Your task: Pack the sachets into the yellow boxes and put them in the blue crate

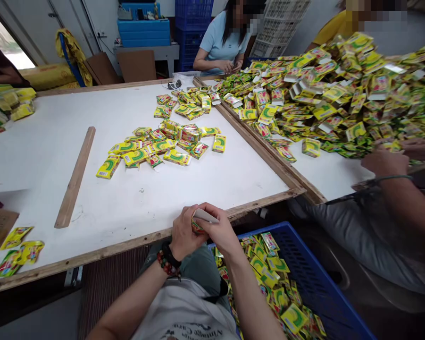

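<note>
Head view: the left hand (187,232) and right hand (216,228) curl close together just over the rough wooden rim (127,242) of a white-topped table, both nearly closed on a small glossy yellow-green packet (197,226) — fingers hide most of it, so its shape is hard to make out. A pale, flat strip (205,216) pokes out above the right hand; what it is, I cannot tell. A beaded bracelet (168,264) circles the left wrist. Beside the right forearm, a blue latticed plastic crate (306,264) brims with crinkly foil packets (269,278), its lower end cut off by the frame; loose packets (162,141) lie heaped on the table, near a plain wooden batten (74,177) — and a co-worker's hand (385,161) reaches a larger pile (321,94) at right
</note>
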Motion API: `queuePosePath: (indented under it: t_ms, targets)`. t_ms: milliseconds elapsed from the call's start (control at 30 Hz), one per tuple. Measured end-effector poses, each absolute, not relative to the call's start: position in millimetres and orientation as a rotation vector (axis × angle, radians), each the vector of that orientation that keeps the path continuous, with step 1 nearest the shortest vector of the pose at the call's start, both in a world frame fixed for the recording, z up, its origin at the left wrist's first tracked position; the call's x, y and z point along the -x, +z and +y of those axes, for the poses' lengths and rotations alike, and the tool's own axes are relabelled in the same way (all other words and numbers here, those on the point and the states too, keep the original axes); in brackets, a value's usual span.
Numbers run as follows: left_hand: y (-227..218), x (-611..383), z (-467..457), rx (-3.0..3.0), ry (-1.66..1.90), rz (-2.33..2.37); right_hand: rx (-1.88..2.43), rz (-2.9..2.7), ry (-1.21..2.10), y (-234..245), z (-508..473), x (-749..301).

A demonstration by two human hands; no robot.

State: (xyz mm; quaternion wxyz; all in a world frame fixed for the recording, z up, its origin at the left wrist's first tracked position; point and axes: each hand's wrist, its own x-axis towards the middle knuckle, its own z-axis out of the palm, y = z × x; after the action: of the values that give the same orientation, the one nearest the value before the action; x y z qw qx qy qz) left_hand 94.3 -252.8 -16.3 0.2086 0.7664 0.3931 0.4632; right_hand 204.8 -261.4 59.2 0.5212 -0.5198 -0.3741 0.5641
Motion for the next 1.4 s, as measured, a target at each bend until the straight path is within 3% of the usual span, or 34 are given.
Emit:
queuePosePath:
  t_ms: [400, 733, 1000, 1233, 1400]
  targets:
    - [-14.5, -93.3, -256.5, -1.987, 1.516, 1.015, 1.035, -0.693, 1.493, 46.8, -274.7, -206.2]
    - [-22.3, -92.5, -256.6, -2.078, 1.385, 1.011, 1.134, -0.673, 1.315, 42.7, -281.7, -191.0]
    - [-22.0, -95.7, -252.5, -2.150, 1.279, 0.936, 1.132, -0.588, 1.453, 49.8, -273.6, -198.2]
    - [-0.6, -92.6, -254.4, -2.036, 1.235, 1.002, 1.253, -1.185, 1.021, 42.9, -283.9, -201.2]
    - [1.2, -93.7, -253.3, -2.021, 0.972, 1.131, 1.435, -1.193, 0.823, 39.6, -282.8, -196.9]
